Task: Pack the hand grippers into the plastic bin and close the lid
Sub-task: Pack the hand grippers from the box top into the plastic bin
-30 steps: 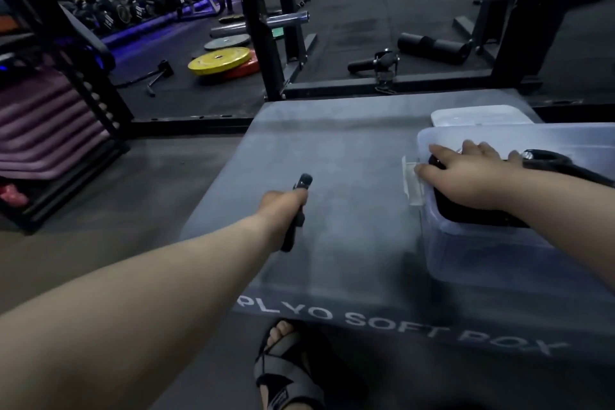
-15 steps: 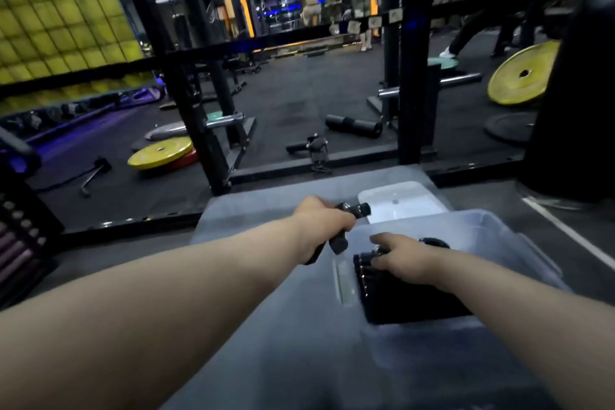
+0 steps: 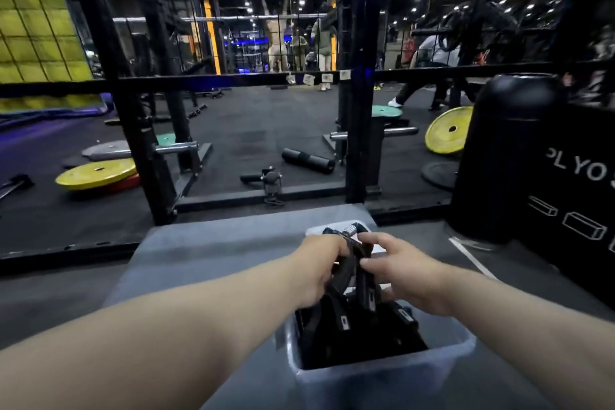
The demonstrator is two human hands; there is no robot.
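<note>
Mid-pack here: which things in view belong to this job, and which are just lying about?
Job: hand gripper held by left hand and right hand; packed grippers; plastic bin; white lid behind.
Lying about: yellow plate; black roller; black plyo box.

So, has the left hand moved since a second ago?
Yes, rightward. The left hand, gripping a hand gripper, was well left of the plastic bin; now it is over the bin's open top.

Gym, black squat rack [image 3: 133,130], yellow weight plate [image 3: 96,173], rubber floor [image 3: 266,123]
</note>
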